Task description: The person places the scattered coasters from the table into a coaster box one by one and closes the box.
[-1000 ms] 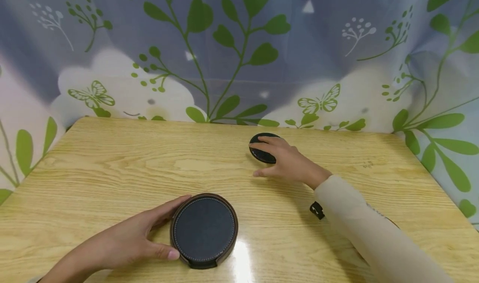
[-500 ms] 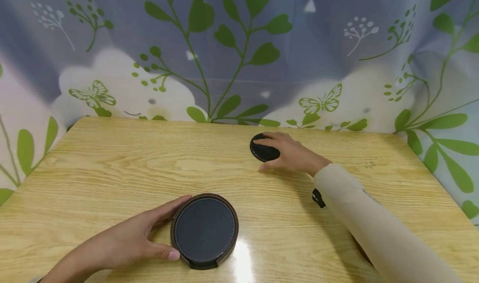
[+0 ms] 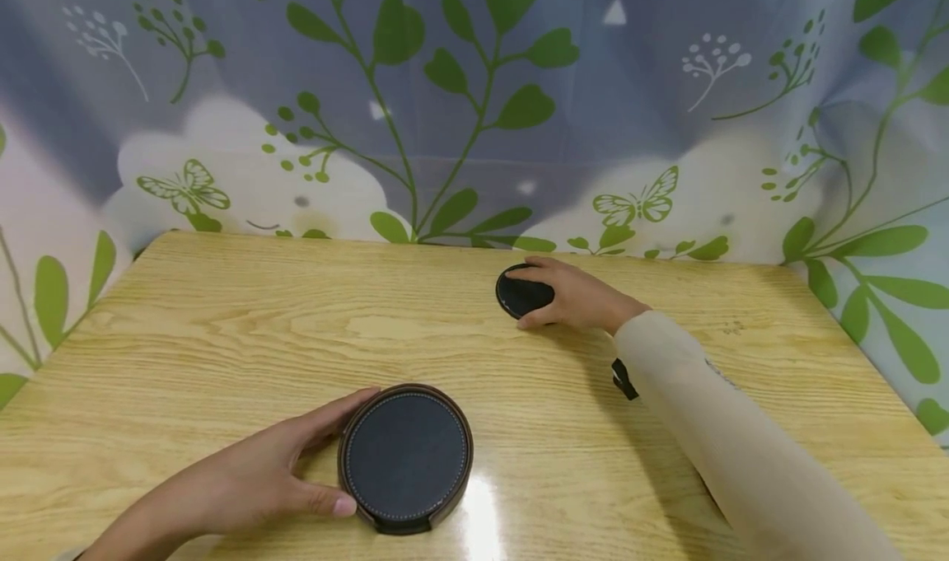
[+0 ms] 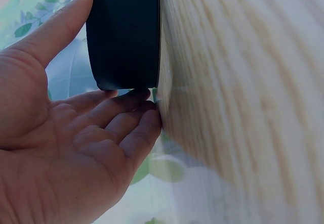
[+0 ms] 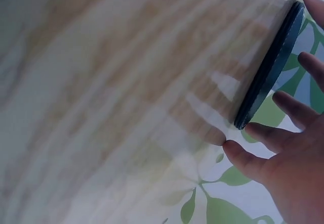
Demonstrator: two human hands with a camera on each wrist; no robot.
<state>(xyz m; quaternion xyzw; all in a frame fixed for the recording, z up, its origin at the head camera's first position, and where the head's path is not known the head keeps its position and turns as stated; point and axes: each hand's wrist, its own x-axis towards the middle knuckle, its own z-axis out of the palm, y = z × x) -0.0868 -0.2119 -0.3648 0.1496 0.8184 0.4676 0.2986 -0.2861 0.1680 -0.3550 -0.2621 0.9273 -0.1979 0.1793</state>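
In the head view, a round dark coaster holder (image 3: 469, 470) with brown sides stands near the front of the table. A black coaster (image 3: 406, 455) with a stitched edge lies in its top. My left hand (image 3: 245, 487) grips the holder from the left, thumb at the near side and fingers round the far side; the left wrist view shows its dark side wall (image 4: 124, 37). Farther back lies another black coaster (image 3: 522, 296). My right hand (image 3: 586, 297) is spread over its right part, thumb at the near edge. The right wrist view shows the fingers (image 5: 263, 135) apart, one fingertip at the coaster's rim.
The wooden table (image 3: 259, 322) reaches back to a curtain (image 3: 460, 133) printed with leaves and butterflies. A black strap-like piece (image 3: 624, 380) hangs under my right forearm. The right sleeve (image 3: 726, 429) mostly hides a dark-edged thing on the table.
My right hand has moved slightly, its thumb drawing up to the near edge of the far coaster. The left hand and coaster holder have stayed in place.
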